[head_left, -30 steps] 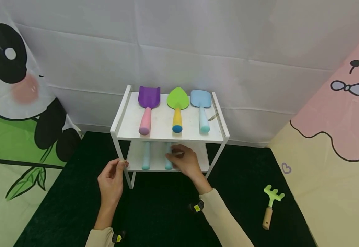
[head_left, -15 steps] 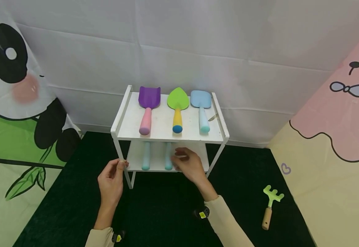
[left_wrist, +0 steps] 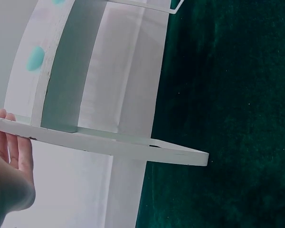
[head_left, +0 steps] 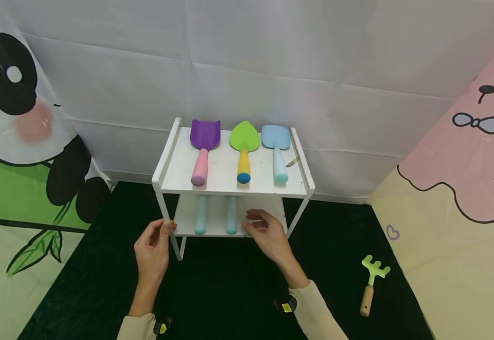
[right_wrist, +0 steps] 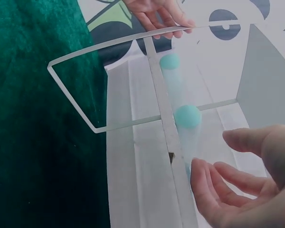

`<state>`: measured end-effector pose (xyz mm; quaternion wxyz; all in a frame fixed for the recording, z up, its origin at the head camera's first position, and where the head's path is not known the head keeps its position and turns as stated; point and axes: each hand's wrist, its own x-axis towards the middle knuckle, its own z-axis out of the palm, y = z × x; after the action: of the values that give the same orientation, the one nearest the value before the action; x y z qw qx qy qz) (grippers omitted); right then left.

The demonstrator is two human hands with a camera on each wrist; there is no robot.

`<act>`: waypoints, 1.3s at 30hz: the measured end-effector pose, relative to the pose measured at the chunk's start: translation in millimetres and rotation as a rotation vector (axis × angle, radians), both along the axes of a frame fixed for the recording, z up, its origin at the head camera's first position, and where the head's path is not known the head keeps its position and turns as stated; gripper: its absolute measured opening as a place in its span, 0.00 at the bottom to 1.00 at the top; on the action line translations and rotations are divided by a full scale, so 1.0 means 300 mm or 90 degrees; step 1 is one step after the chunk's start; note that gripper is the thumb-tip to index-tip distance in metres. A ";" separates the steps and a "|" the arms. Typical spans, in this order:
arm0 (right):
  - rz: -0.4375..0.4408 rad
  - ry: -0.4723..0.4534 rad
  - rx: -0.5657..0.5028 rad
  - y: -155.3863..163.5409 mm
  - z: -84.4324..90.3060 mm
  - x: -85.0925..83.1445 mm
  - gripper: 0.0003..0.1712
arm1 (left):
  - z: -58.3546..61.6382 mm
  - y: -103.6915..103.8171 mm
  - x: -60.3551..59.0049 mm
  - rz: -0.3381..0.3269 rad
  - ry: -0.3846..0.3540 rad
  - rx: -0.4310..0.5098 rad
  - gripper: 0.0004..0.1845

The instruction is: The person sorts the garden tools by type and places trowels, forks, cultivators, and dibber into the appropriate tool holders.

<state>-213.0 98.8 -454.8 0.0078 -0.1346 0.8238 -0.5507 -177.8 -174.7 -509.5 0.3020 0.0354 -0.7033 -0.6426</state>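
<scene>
We find the left hand [head_left: 152, 252] pinching the front left leg of the white two-tier metal rack [head_left: 168, 156], thumb and fingertips closed on the thin post at the level of the lower shelf. The right hand [head_left: 268, 232] holds nothing: its fingers are loosely spread and slightly bent, hovering at the front edge of the lower shelf, just right of the two pale teal tool handles [head_left: 231, 216] that lie side by side there. In the right wrist view we see the same fingers [right_wrist: 213, 190] relaxed and apart, close to the nearer teal handle end [right_wrist: 187, 116] but not touching it. What the heads of these two lower tools are we cannot tell, since the upper shelf hides them.

On the upper shelf we note three toy spades lying parallel, handles toward the person: a purple scoop with pink handle [head_left: 202, 150], a green pointed trowel with yellow handle [head_left: 243, 147], and a light blue square spade with pale teal handle [head_left: 277, 149].

The rack stands on a dark green velvet cloth [head_left: 213, 293]. A small green rake with wooden handle [head_left: 371, 283] lies on that cloth, well apart to the right.
</scene>
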 end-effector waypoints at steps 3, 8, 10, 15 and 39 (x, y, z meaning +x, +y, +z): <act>0.002 -0.010 -0.015 0.011 -0.008 0.011 0.22 | 0.002 0.001 0.002 0.006 -0.008 -0.007 0.10; 0.006 0.002 -0.028 0.034 -0.023 0.033 0.22 | 0.004 0.001 0.002 0.005 -0.013 -0.007 0.10; 0.008 0.014 -0.035 0.047 -0.029 0.042 0.21 | 0.003 0.001 0.000 -0.001 -0.008 0.000 0.10; 0.022 0.047 -0.042 0.087 -0.044 0.068 0.20 | 0.004 0.000 -0.001 -0.009 0.002 0.005 0.10; 0.037 0.124 -0.010 0.270 -0.147 0.187 0.17 | 0.026 0.010 0.011 0.001 -0.012 -0.004 0.10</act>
<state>-156.9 179.9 -499.1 -0.0576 -0.2118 0.8118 -0.5411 -174.4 -171.8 -501.7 0.2961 0.0408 -0.7081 -0.6397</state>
